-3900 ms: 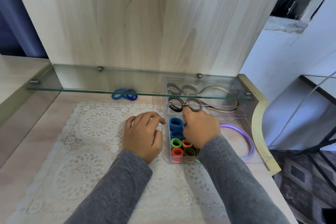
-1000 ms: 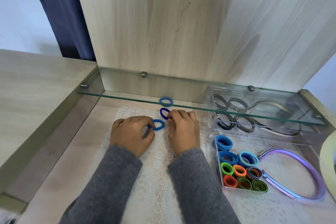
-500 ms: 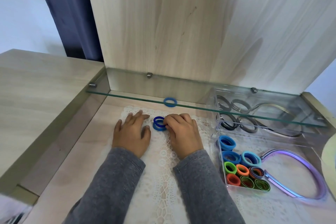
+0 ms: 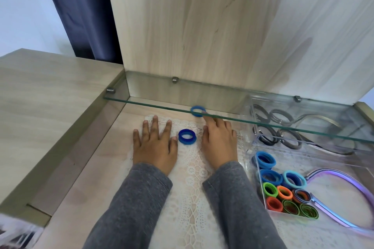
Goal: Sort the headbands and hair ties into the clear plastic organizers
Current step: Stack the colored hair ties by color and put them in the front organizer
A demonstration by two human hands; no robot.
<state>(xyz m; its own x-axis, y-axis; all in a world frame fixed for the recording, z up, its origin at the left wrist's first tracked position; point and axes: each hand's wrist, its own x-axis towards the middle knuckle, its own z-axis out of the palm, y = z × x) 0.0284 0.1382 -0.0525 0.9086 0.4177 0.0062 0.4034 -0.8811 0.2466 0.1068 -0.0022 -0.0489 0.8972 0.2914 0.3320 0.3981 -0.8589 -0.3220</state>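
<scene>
**Both grips released on the lace, two lots of blue ties still loose**

My left grip [image 4: 154, 145] lies flat on the white lace mat [image 4: 192, 178], palm down, fingers straight and spread, holding nothing. Its thumb tip sits just beside the dark blue hair ties [image 4: 187, 137], which rest stacked on the mat between my two grips.

My right grip [image 4: 219, 143] is also released and empty, palm down on the lace. Its forefinger stretches forward under the edge of the glass shelf [image 4: 141, 102] towards the lighter blue hair tie [image 4: 198, 111]. That tie lies on the worktop [image 4: 91, 168] at the far edge of the mat. The fingertip is at the tie's rim; I cannot tell whether it quite touches. Grey sleeves cover both my forearms.

To my right stands the near clear organizer [image 4: 334, 168]. Its left compartment holds sorted hair ties standing on edge:
- blue ties [image 4: 266, 158] at the far end
- a pale blue tie [image 4: 293, 179] beside them
- a bright green tie [image 4: 270, 189] and orange ties [image 4: 284, 192] nearer me
- dark green ties [image 4: 290, 206] at the near wall

The purple headband [image 4: 334, 171] lies in the wider compartment to the right of them.

Behind it, partly under the glass shelf, the far clear organizer [image 4: 255, 137] holds dark grey headbands [image 4: 268, 134].

A pale wooden back panel [image 4: 202, 26] rises behind the shelf, and a dark blue curtain [image 4: 81, 16] hangs to the left of it.
</scene>
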